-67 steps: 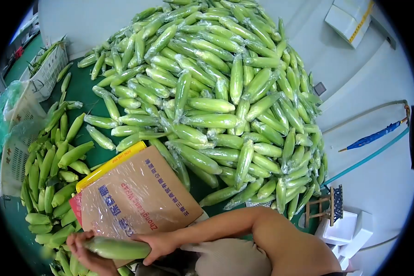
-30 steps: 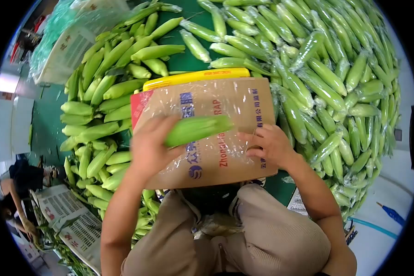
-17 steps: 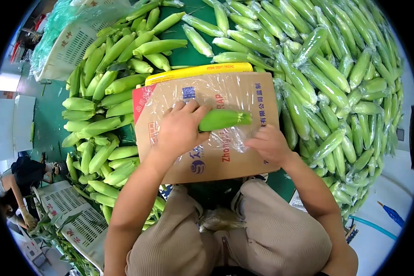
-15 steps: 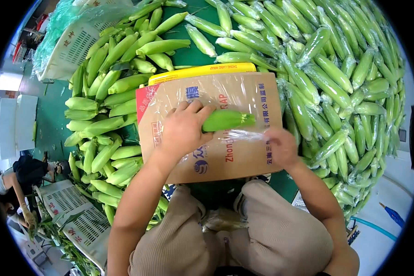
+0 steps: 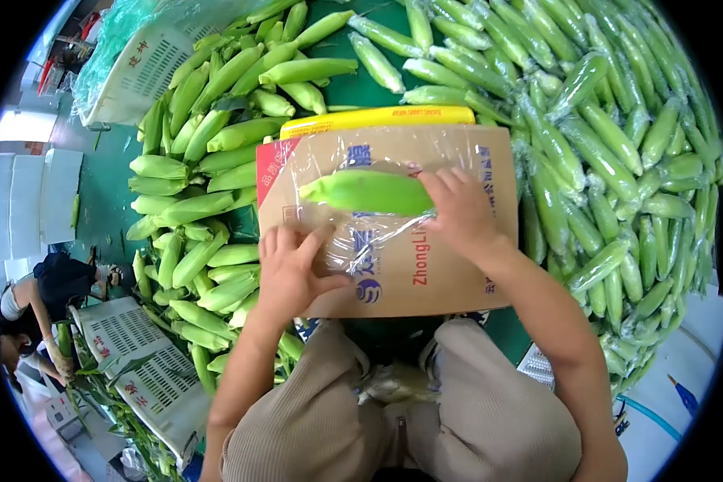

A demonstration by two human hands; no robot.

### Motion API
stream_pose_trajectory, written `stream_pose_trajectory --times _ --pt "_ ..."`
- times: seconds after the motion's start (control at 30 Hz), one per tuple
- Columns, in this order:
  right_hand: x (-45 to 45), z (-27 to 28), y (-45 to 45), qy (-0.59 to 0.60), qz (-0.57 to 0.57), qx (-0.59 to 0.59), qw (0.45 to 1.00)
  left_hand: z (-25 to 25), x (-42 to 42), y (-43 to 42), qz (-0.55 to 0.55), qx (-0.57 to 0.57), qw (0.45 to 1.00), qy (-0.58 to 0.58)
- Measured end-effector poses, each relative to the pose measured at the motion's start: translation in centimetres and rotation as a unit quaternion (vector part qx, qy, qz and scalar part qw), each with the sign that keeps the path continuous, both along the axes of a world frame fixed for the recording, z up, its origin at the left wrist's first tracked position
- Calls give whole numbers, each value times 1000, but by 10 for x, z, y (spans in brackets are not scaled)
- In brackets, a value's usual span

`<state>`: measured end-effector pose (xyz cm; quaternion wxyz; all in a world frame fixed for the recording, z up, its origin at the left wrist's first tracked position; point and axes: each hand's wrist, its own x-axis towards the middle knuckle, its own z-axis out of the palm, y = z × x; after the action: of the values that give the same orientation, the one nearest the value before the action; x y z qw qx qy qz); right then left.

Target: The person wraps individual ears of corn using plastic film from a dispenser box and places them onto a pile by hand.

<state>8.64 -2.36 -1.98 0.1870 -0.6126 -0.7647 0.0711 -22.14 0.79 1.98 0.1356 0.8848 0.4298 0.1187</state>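
Note:
A green ear of corn in its husk [image 5: 369, 193] lies crosswise on clear plastic film [image 5: 329, 233] spread over a printed cardboard box [image 5: 458, 281]. My right hand [image 5: 459, 210] is closed around the right end of the ear. Below and left of the ear, my left hand [image 5: 289, 269] rests on the film's left edge, its fingers apart and thumb stretched out. Whether any film is between its fingers cannot be seen. Behind the box sits a yellow wrap carton [image 5: 377, 119].
Unwrapped corn [image 5: 189, 213] is heaped on the left, film-wrapped corn [image 5: 610, 161] on the right. A white crate [image 5: 140, 68] with green netting stands at upper left, another crate [image 5: 140, 361] at lower left. Beside it, a co-worker [image 5: 36, 321] bends over husks.
The ear has passed from my left hand to my right and turned end for end on the film. My left hand has let go and moved down-left. The view has shifted slightly.

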Motion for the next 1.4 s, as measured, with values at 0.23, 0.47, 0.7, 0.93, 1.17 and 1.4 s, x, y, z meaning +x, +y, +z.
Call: stream_pose_trajectory --times 0.23,0.47,0.7,0.93,1.17,1.4 --pt "5 25 -16 -12 28 -65 997 -31 -30 -7 124 88 982 -116" --pt "-21 31 -40 40 185 -165 968 -21 -3 -38 -81 6 968 -236" --pt "-32 43 2 -11 27 60 998 -1 61 72 -40 54 998 18" --pt "-27 26 75 -67 17 -19 997 21 77 92 -31 78 985 -148" --pt "-21 50 41 322 78 -397 856 33 71 44 -138 192 969 78" --pt "-18 11 54 12 178 -50 983 63 82 12 -164 -178 962 127"
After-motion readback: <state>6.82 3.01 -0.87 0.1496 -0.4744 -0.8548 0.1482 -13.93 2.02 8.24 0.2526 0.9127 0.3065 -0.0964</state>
